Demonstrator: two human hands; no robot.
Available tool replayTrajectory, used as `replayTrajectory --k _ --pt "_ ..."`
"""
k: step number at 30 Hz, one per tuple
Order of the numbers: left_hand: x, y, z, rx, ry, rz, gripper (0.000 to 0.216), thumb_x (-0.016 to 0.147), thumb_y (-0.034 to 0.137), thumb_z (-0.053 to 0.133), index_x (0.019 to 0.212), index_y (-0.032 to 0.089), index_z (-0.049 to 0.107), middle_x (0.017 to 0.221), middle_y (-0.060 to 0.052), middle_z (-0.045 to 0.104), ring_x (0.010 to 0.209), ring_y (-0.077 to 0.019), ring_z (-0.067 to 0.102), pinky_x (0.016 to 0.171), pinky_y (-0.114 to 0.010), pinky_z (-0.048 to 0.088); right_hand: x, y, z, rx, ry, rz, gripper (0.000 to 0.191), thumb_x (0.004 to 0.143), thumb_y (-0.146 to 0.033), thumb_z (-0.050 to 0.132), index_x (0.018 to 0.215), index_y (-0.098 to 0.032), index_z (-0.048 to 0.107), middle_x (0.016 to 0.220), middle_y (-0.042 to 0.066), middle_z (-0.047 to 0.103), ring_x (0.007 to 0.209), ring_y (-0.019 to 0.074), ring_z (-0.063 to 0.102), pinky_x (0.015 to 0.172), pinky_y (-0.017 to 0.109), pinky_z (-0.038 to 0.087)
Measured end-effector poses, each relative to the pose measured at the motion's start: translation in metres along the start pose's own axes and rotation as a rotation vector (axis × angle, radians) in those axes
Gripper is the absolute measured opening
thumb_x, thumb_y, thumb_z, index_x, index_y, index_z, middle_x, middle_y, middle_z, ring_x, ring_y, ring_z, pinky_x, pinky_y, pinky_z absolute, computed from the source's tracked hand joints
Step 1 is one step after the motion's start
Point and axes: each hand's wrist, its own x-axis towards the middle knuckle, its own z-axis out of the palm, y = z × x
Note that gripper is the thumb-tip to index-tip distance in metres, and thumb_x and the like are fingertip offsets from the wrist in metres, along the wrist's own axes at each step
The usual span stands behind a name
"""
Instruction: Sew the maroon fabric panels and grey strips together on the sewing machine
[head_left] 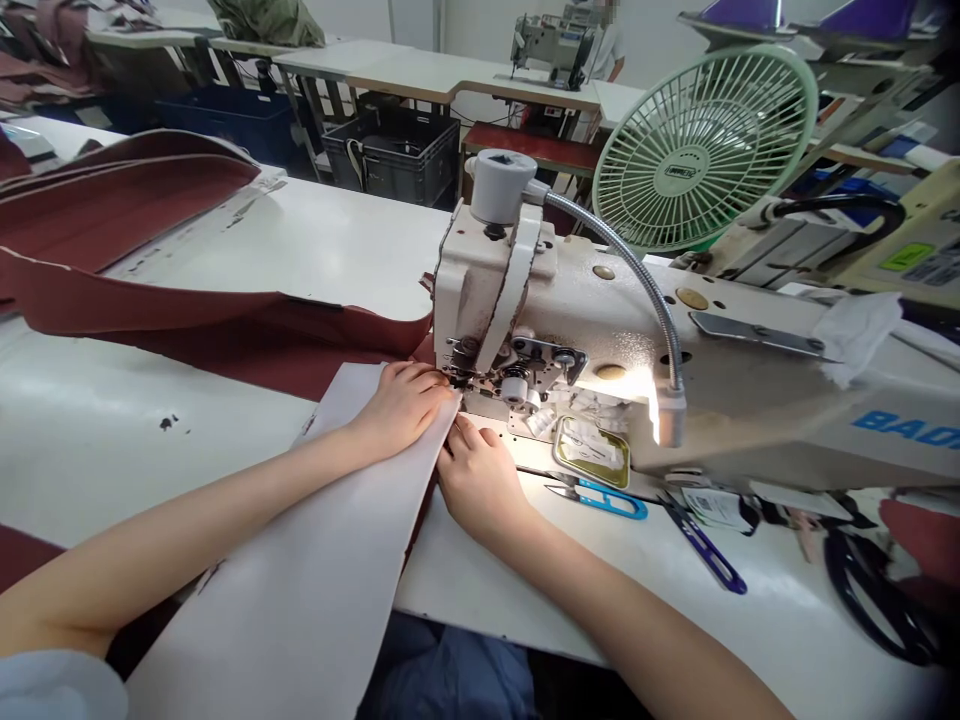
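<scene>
My left hand (405,408) lies on a long white-faced sheet of material (307,560), its fingers extended towards the needle area of a sewing machine (495,300). My right hand (480,475) is at the sheet's right edge, just in front of the machine, with fingers curled and pinching that edge. The fingertips there are partly hidden. Dark red material (225,335) runs beyond the needle area to the left, and a strip of red shows under the white sheet's right edge. A lit lamp (670,415) on a bendable arm shines beside the machine head.
Right of my right hand lie a small tin tray (592,452), blue thread snips (600,497), purple snips (705,545) and black-handled scissors (874,600). A green fan (705,150) stands behind the machine. Farther back are a grey crate (394,160) and a person (611,45).
</scene>
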Motion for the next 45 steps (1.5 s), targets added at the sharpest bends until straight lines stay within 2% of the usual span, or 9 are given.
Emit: replayTrajectory --k 10,15,23,28,31,34,39,41,45 --pt "0.003 -0.003 0.000 0.034 -0.014 0.004 0.026 0.094 0.015 0.044 0.107 0.021 0.065 0.114 -0.005 0.066 0.109 -0.0238 0.053 0.099 -0.045 0.032 0.000 0.004 0.009 -0.036 0.099 -0.026 0.020 0.089 -0.014 0.051 0.100 -0.011 0.067 0.114 0.021 0.065 0.121 0.0332 0.046 0.077 0.038 0.041" --pt "0.005 -0.004 0.001 0.032 -0.032 -0.015 0.025 0.094 0.015 0.043 0.105 0.021 0.065 0.112 -0.005 0.067 0.109 -0.0241 0.053 0.099 -0.046 0.032 -0.002 0.000 0.006 -0.069 0.073 -0.038 0.022 0.088 -0.013 0.052 0.104 -0.008 0.066 0.119 0.023 0.062 0.121 0.0338 0.046 0.078 0.039 0.042" --pt "0.000 -0.005 -0.001 0.006 -0.074 -0.003 0.029 0.091 0.013 0.044 0.109 0.022 0.064 0.117 -0.006 0.066 0.113 -0.0264 0.052 0.096 -0.048 0.034 -0.004 -0.017 -0.005 -0.016 -0.045 -0.073 0.017 0.086 -0.012 0.054 0.099 -0.010 0.065 0.100 0.018 0.065 0.099 0.0284 0.052 0.069 0.036 0.042" --pt "0.015 -0.010 0.003 0.078 -0.086 -0.025 0.022 0.091 0.015 0.045 0.098 0.020 0.066 0.109 -0.008 0.068 0.111 -0.0295 0.052 0.095 -0.052 0.035 0.000 -0.010 -0.006 -0.038 -0.068 -0.056 0.018 0.085 -0.009 0.051 0.097 -0.009 0.066 0.095 0.016 0.065 0.095 0.0281 0.052 0.064 0.034 0.041" --pt "0.017 -0.007 -0.004 0.098 -0.085 0.011 0.023 0.092 0.016 0.044 0.095 0.021 0.066 0.106 -0.007 0.068 0.112 -0.0292 0.052 0.101 -0.054 0.031 0.000 -0.009 -0.006 -0.043 -0.064 -0.057 0.018 0.085 -0.008 0.052 0.095 -0.009 0.067 0.093 0.016 0.066 0.092 0.0276 0.052 0.062 0.034 0.040" --pt "0.003 0.002 -0.014 0.075 -0.075 0.020 0.026 0.093 0.018 0.045 0.106 0.024 0.066 0.118 -0.006 0.065 0.120 -0.0294 0.048 0.108 -0.055 0.024 -0.002 -0.013 -0.003 -0.048 -0.033 -0.067 0.018 0.085 -0.009 0.053 0.096 -0.008 0.067 0.094 0.017 0.066 0.092 0.0280 0.052 0.061 0.035 0.040" --pt "-0.026 0.005 -0.020 -0.053 -0.170 0.032 0.036 0.096 0.024 0.042 0.129 0.027 0.055 0.142 -0.005 0.049 0.133 -0.0265 0.037 0.108 -0.048 0.029 -0.009 -0.025 0.000 -0.117 0.040 -0.112 0.027 0.086 -0.009 0.051 0.106 -0.003 0.067 0.096 0.020 0.067 0.093 0.0296 0.053 0.062 0.036 0.041" --pt "-0.028 0.001 -0.018 -0.066 -0.182 0.047 0.038 0.095 0.023 0.041 0.130 0.027 0.055 0.141 -0.005 0.049 0.132 -0.0262 0.039 0.108 -0.047 0.030 -0.010 -0.029 0.000 -0.138 0.041 -0.127 0.027 0.085 -0.009 0.050 0.104 -0.004 0.068 0.096 0.020 0.067 0.095 0.0301 0.053 0.063 0.036 0.041" --pt "-0.016 -0.006 -0.010 -0.033 -0.101 0.073 0.038 0.093 0.020 0.041 0.126 0.025 0.059 0.130 -0.008 0.057 0.126 -0.0273 0.044 0.107 -0.049 0.030 -0.010 -0.029 -0.002 -0.118 0.027 -0.118 0.024 0.084 -0.008 0.052 0.100 -0.005 0.069 0.096 0.020 0.067 0.095 0.0298 0.052 0.064 0.037 0.041"
